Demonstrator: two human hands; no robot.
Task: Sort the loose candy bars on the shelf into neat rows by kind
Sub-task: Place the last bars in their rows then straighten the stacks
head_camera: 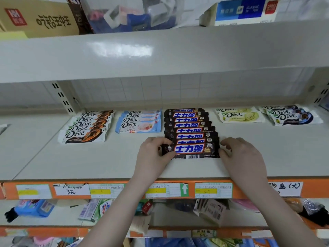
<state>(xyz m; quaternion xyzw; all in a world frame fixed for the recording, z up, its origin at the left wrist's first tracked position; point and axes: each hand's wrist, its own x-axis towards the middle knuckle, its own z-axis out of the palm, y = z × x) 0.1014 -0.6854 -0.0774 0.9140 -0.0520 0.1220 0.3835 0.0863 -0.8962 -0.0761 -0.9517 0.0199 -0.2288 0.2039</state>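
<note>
- Looking down at the white shelf [89, 163], I see five rows of candy bars lying on it, each row of one kind.
- My left hand [153, 154] pinches the left end of the front Snickers bar [191, 150]; thumb and fingers are curled on the wrapper.
- My right hand [240, 154] has curled fingertips touching the right end of the same bar, so both grips are narrow and holding this one bar.
- This bar lies flat at the front of the Snickers row [187, 124], which goes back toward the wall, the bars overlapping each other.
- Left of it is the pale blue Dove row [138, 123], and further left the brown Dove row [87, 127].
- Right of the Snickers row, well apart, I see the green Dove row [238, 114] and then the dark blue Dove row [292, 114], both near the back of the shelf.
- Paper price labels [213, 190] are stuck on the orange shelf edge [135, 190] under my wrists.
- Above, the upper shelf [160, 50] carries a cardboard box [39, 18].
</note>
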